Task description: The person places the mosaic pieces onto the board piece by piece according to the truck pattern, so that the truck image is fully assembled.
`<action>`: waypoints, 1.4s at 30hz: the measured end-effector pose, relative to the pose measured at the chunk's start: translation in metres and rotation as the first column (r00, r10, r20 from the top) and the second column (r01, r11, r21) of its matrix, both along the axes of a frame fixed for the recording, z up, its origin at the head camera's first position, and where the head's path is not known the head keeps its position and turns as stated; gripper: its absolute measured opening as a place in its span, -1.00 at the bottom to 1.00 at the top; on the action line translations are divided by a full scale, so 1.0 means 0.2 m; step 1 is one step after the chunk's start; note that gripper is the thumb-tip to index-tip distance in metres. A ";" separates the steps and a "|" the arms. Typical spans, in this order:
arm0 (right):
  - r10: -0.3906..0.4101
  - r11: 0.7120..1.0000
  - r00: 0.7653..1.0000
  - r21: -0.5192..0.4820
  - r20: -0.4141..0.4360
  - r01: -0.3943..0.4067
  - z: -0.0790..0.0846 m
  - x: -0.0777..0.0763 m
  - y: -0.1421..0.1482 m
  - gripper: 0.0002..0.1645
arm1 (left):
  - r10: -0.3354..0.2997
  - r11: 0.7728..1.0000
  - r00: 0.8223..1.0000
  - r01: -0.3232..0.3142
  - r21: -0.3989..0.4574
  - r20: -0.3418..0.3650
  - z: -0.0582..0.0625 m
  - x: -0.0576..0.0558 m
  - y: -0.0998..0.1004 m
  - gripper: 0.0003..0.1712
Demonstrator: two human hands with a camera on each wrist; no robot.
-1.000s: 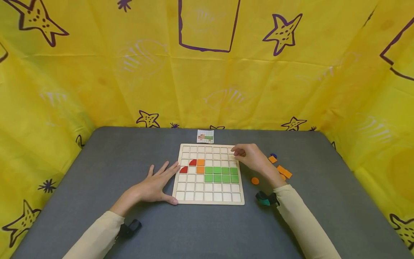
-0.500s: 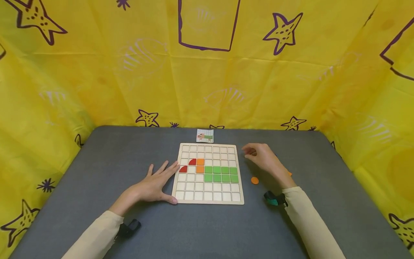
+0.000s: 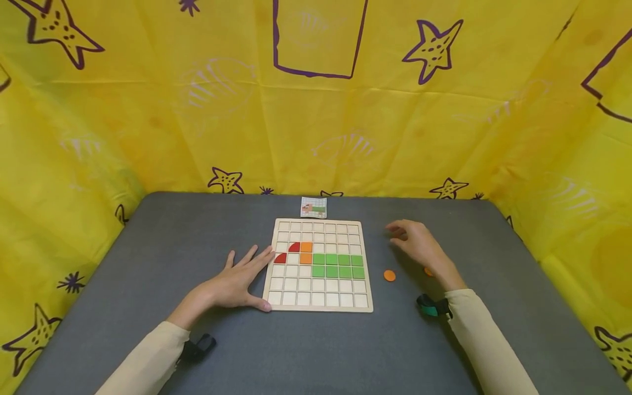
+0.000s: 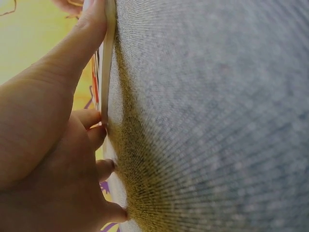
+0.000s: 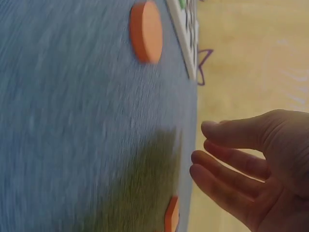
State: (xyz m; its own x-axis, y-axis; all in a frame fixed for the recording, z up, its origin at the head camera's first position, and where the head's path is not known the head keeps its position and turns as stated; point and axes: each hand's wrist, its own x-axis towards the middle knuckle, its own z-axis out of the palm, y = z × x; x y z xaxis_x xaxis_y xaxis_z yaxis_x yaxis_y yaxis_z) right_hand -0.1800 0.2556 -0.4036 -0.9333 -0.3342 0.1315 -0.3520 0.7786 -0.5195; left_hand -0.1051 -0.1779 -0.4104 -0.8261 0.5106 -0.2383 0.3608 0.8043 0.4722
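My left hand [image 3: 236, 285] lies spread at the left side of a wooden grid board [image 3: 321, 308], its thumb and fingertips touching the edge. In the left wrist view, the thumb rests against the board's rim [image 4: 110, 63]. Set in the grid are green square tiles [image 3: 331, 271], two orange square tiles [image 3: 306, 247] and two red quarter-round tiles [image 3: 295, 248]. To the right of the board my right hand [image 3: 418, 242] hovers above the table, fingers loosely bent. The right wrist view shows nothing between its thumb and fingers [image 5: 227, 183].
An orange disc [image 3: 389, 276] lies between the board and the right arm. Another orange piece [image 3: 428, 272] shows partly from behind the right wrist; other loose pieces there are hidden. A small printed pattern card [image 3: 313, 208] lies behind the board. Yellow cloth [image 3: 316, 120] surrounds the grey table.
My right hand has moved rightward from over the board's upper right corner to above the loose pieces, covering most of them. My left hand and the tiles on the board stay put.
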 end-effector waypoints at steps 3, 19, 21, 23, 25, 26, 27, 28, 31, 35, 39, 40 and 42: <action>-0.014 1.000 1.000 0.024 -0.012 0.015 -0.01 0.00 0.05 -0.60 | -0.006 1.000 1.000 0.006 -0.001 -0.006 0.00 0.00 0.00 0.38; -0.023 0.995 1.000 0.093 0.007 0.022 0.00 0.04 0.22 -0.65 | -0.003 1.000 1.000 0.003 0.002 -0.009 -0.01 0.00 0.00 0.39; -0.021 0.995 0.999 0.102 0.030 0.018 0.00 0.04 0.23 -0.63 | -0.005 1.000 1.000 0.005 0.005 -0.010 -0.01 0.00 0.00 0.39; -0.015 0.995 0.999 0.104 0.045 0.010 0.00 0.04 0.25 -0.62 | -0.005 1.000 1.000 0.005 0.007 -0.010 -0.01 0.00 0.00 0.38; -0.016 0.995 0.998 0.097 0.055 0.010 0.00 0.04 0.26 -0.62 | -0.005 1.000 1.000 0.005 0.008 -0.011 -0.01 0.00 0.00 0.38; -0.016 0.996 0.998 0.093 0.060 0.010 0.00 0.04 0.26 -0.62 | -0.004 1.000 1.000 0.004 0.009 -0.012 -0.01 0.00 0.00 0.38; -0.013 0.996 0.998 0.088 0.064 0.007 0.00 0.04 0.26 -0.62 | -0.004 1.000 1.000 0.004 0.009 -0.012 -0.01 0.01 0.00 0.38; -0.011 0.996 0.998 0.083 0.069 0.005 0.00 0.04 0.27 -0.62 | -0.004 1.000 1.000 0.004 0.010 -0.013 0.00 0.01 0.00 0.38; -0.016 0.997 0.996 0.080 0.084 0.009 0.01 0.05 0.27 -0.61 | -0.004 1.000 1.000 0.004 0.009 -0.016 0.00 0.01 0.00 0.38; -0.018 0.997 0.996 0.082 0.088 0.011 0.01 0.05 0.27 -0.61 | -0.002 1.000 1.000 0.002 0.008 -0.016 0.00 0.01 0.00 0.38; -0.023 0.998 0.995 0.066 0.095 0.017 0.01 0.05 0.28 -0.62 | 0.000 1.000 1.000 0.000 0.010 -0.015 0.00 0.00 0.00 0.38; -0.024 0.998 0.995 0.061 0.097 0.018 0.01 0.05 0.28 -0.62 | 0.000 1.000 1.000 0.000 0.009 -0.016 0.00 0.00 0.00 0.38; -0.030 0.998 0.994 0.052 0.106 0.025 0.01 0.05 0.28 -0.62 | -0.001 1.000 1.000 0.001 0.007 -0.016 0.00 0.00 0.00 0.38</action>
State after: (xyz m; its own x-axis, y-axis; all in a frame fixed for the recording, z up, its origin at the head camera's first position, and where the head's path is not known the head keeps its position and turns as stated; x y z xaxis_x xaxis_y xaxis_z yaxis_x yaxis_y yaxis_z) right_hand -0.1690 0.3125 -0.4019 -0.9499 -0.3121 0.0147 -0.2751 0.8133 -0.5127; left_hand -0.1043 -0.1779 -0.4112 -0.8294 0.5126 -0.2221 0.3687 0.8010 0.4717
